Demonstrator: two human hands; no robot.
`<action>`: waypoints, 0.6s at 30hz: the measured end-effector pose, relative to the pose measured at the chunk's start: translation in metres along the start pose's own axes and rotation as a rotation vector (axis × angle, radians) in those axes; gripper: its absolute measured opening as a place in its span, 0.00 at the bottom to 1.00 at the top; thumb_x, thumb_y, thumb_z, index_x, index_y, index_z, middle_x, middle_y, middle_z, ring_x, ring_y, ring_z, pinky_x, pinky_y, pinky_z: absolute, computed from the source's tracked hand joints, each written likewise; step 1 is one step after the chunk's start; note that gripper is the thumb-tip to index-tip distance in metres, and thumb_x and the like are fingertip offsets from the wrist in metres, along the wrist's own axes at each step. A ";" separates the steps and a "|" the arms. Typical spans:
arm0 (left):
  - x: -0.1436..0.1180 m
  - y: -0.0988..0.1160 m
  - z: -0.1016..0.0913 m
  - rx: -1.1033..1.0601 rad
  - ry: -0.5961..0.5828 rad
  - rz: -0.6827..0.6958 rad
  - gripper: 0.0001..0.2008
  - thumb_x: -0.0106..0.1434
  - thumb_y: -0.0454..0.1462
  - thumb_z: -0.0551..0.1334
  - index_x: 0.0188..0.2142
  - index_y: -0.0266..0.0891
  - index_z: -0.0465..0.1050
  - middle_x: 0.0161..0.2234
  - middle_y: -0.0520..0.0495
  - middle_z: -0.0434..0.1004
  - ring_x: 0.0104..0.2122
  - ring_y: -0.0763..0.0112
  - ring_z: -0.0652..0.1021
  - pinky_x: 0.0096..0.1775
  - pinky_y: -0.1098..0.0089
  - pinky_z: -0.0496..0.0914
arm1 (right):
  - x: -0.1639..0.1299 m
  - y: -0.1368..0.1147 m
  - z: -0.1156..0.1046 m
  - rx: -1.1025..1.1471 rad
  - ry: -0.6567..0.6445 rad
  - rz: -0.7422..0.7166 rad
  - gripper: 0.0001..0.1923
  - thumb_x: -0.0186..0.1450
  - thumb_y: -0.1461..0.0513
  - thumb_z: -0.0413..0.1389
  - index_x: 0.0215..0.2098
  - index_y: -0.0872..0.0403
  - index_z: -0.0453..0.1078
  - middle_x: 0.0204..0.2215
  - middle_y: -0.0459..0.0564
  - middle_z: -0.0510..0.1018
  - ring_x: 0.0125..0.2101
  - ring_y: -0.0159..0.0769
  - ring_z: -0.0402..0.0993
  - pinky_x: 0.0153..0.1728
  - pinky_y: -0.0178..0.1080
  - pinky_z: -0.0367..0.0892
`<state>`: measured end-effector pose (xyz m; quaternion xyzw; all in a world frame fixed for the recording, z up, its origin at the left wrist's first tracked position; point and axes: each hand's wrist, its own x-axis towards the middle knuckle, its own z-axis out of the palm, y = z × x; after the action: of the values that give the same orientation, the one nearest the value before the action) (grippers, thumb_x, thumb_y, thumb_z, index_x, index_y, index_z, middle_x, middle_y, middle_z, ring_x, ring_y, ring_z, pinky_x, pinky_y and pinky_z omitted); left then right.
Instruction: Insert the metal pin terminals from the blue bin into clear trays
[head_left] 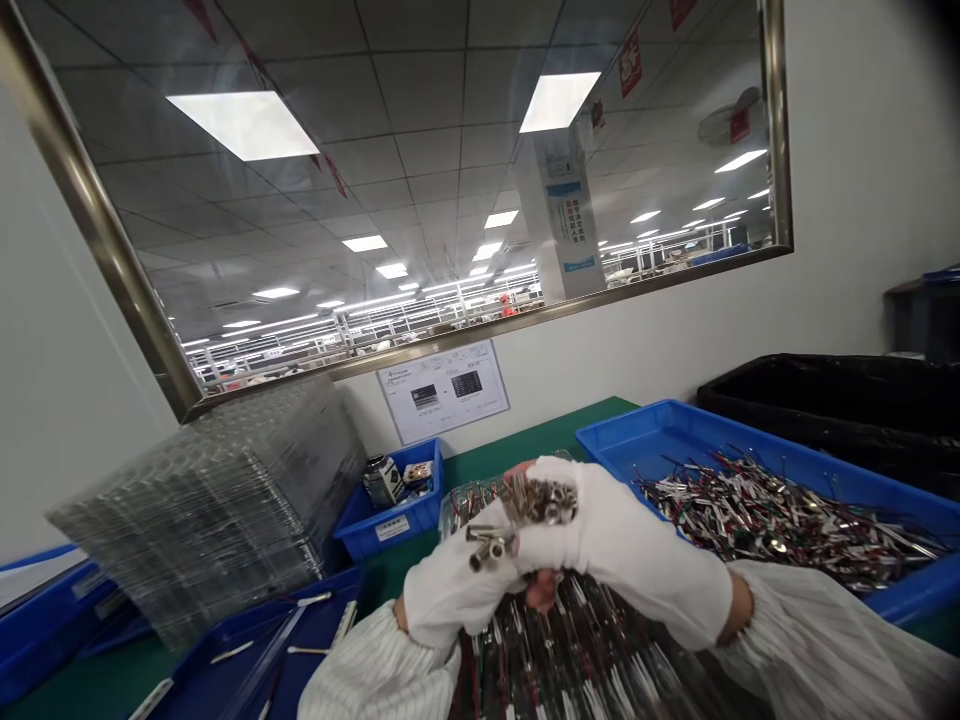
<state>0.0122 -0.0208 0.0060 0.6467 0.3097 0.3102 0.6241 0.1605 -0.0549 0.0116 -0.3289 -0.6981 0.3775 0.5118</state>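
Observation:
Both my hands wear white fingerless gloves and meet in front of me above the green bench. My right hand [622,545] grips a bundle of small metal-tipped wired parts [541,500], their silver ends pointing up. My left hand [450,585] pinches a couple of the same metal-ended parts [487,545] right beside that bundle. Below my hands lies a clear tray [592,650] filled with rows of these wired parts.
A large blue bin [675,430] of loose red, white and black wired parts sits at right, with a black-lined bin [825,390] behind it. A tall stack of clear trays [217,500] stands at left, a small blue box [390,510] behind, another blue tray [247,650] at lower left.

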 end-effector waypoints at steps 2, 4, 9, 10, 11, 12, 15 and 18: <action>0.004 0.006 0.009 -0.101 -0.065 -0.096 0.09 0.50 0.39 0.58 0.21 0.39 0.58 0.15 0.58 0.55 0.12 0.84 0.56 0.15 0.78 0.56 | 0.004 0.006 -0.002 0.129 0.071 0.051 0.17 0.49 0.58 0.55 0.37 0.55 0.63 0.29 0.47 0.71 0.30 0.33 0.68 0.30 0.35 0.64; 0.007 0.010 0.016 -0.221 -0.062 -0.151 0.12 0.52 0.42 0.56 0.21 0.39 0.55 0.14 0.60 0.50 0.11 0.86 0.50 0.13 0.81 0.49 | 0.007 0.010 -0.004 0.192 0.178 0.049 0.20 0.49 0.59 0.56 0.40 0.55 0.61 0.30 0.47 0.72 0.30 0.33 0.67 0.32 0.35 0.63; 0.015 0.010 0.017 -0.230 0.199 -0.047 0.12 0.51 0.44 0.56 0.25 0.41 0.55 0.15 0.61 0.51 0.10 0.86 0.51 0.13 0.81 0.49 | 0.010 0.012 -0.005 0.374 0.140 -0.057 0.11 0.52 0.65 0.52 0.35 0.56 0.63 0.32 0.47 0.71 0.33 0.31 0.66 0.36 0.35 0.61; 0.016 0.010 0.016 -0.215 0.227 -0.022 0.12 0.51 0.44 0.56 0.25 0.40 0.55 0.14 0.61 0.52 0.10 0.86 0.51 0.12 0.81 0.49 | 0.011 0.011 -0.005 0.415 0.134 -0.060 0.12 0.52 0.66 0.51 0.36 0.56 0.62 0.33 0.48 0.70 0.34 0.31 0.66 0.36 0.35 0.61; 0.017 0.009 0.015 -0.204 0.230 -0.007 0.12 0.51 0.43 0.56 0.24 0.40 0.54 0.14 0.61 0.51 0.10 0.86 0.51 0.12 0.80 0.50 | 0.011 0.011 -0.005 0.447 0.148 -0.043 0.13 0.52 0.67 0.51 0.37 0.57 0.62 0.34 0.49 0.70 0.35 0.31 0.66 0.36 0.35 0.61; 0.018 0.008 0.015 -0.196 0.224 0.008 0.12 0.51 0.43 0.56 0.23 0.40 0.54 0.14 0.61 0.51 0.09 0.86 0.51 0.12 0.80 0.50 | 0.011 0.010 -0.005 0.468 0.178 -0.018 0.14 0.52 0.67 0.51 0.38 0.57 0.61 0.36 0.50 0.69 0.35 0.32 0.65 0.36 0.35 0.62; 0.017 0.008 0.018 -0.108 0.214 0.079 0.12 0.52 0.41 0.56 0.21 0.39 0.53 0.14 0.59 0.53 0.10 0.84 0.54 0.13 0.78 0.53 | 0.011 0.008 -0.006 0.434 0.238 0.034 0.16 0.51 0.67 0.52 0.39 0.58 0.61 0.37 0.52 0.69 0.36 0.33 0.66 0.33 0.34 0.63; 0.012 0.008 0.020 0.035 0.203 0.225 0.08 0.52 0.39 0.55 0.22 0.38 0.58 0.18 0.55 0.60 0.13 0.82 0.60 0.17 0.76 0.57 | 0.010 0.007 -0.006 0.365 0.188 0.000 0.12 0.51 0.68 0.52 0.35 0.58 0.63 0.33 0.51 0.71 0.33 0.33 0.67 0.33 0.35 0.63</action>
<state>0.0353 -0.0237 0.0132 0.6533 0.3023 0.4366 0.5396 0.1642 -0.0414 0.0115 -0.2644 -0.5673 0.4652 0.6260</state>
